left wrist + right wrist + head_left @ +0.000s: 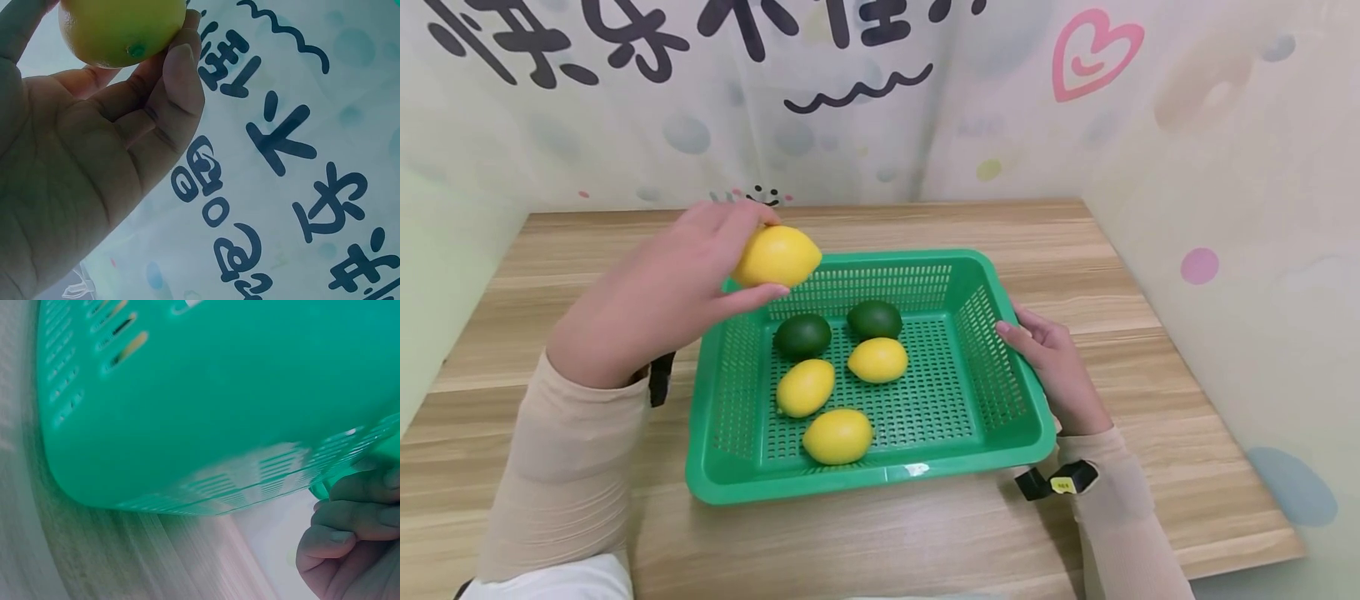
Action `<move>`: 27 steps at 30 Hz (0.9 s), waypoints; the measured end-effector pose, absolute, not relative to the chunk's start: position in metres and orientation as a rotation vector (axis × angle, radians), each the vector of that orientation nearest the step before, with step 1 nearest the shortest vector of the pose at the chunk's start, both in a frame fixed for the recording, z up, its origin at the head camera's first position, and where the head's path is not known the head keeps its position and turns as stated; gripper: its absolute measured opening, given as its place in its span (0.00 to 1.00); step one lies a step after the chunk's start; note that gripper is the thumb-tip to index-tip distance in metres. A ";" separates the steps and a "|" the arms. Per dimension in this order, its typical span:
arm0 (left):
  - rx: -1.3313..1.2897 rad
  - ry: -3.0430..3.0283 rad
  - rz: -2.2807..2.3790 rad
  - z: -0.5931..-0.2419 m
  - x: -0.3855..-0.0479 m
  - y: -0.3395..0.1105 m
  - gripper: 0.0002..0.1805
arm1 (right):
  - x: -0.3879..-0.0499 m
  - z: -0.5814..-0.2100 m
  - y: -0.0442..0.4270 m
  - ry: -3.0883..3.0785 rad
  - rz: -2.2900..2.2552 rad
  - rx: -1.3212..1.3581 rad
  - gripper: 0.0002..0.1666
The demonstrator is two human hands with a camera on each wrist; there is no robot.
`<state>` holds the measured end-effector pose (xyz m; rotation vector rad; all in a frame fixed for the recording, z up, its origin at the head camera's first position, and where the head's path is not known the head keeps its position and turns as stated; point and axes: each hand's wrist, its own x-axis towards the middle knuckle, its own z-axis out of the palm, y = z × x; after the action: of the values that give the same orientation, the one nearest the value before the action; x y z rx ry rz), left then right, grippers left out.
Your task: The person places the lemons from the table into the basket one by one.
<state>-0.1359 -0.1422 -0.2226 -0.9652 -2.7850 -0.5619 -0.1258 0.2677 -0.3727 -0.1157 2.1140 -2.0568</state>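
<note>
My left hand (700, 258) grips a yellow lemon (781, 257) above the back left corner of a green plastic basket (880, 477). In the left wrist view, the fingers curl round the lemon (125, 31), whose green stem end shows. My right hand (1060, 367) holds the basket's right rim, thumb on top and fingers bent beneath the outside edge. Inside the basket lie three lemons, one at the front (838, 437), plus two dark green fruits, perhaps limes or avocados, the left one (802, 336) nearer the side wall.
The basket stands on a wooden table (1157, 400). Behind it hangs a pale wall cloth (865, 150) with black lettering and coloured dots. A side wall (1247, 250) borders the table at the right.
</note>
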 end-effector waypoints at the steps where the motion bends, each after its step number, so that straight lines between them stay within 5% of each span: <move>1: -0.959 -2.799 -0.560 -0.222 -0.136 -0.141 0.28 | -0.126 -0.372 0.267 2.115 -2.057 -0.115 0.35; 27: -1.149 -2.756 -0.399 -0.240 -0.139 -0.107 0.28 | -0.126 -0.373 0.268 2.123 -2.039 -0.121 0.35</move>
<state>-0.1394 -0.1070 -0.2397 -1.1492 -2.7555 -0.3991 -0.1264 0.2680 -0.3727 -0.1213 2.1226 -2.0386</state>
